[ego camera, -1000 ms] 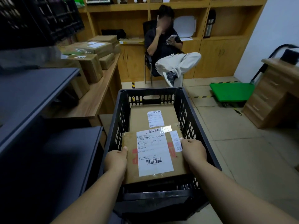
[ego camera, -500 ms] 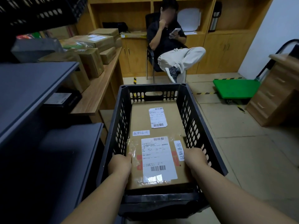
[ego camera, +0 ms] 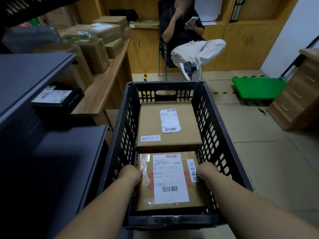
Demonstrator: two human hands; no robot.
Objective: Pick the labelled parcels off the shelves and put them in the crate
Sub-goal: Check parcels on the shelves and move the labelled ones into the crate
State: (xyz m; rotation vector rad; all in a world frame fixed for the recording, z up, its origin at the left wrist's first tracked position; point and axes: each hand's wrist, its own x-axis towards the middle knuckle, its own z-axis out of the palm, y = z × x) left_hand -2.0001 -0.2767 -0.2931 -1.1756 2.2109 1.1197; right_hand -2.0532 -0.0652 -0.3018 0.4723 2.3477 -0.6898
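While curling down out of sight along the parcel's (ego camera: 170, 181) two sides, fingers mostly hidden; left hand (ego camera: 129, 173) and right hand (ego camera: 206, 171) gripping it. Lying flat in the near end of the crate (ego camera: 222, 135), label up, long axis running toward the second parcel (ego camera: 168, 125) beyond.

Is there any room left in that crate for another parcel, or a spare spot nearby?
Little: the far parcel and near parcel, held by the left hand and right hand, cover the crate floor. Bare: the dark shelf left of it. The desk is crowded with boxes.
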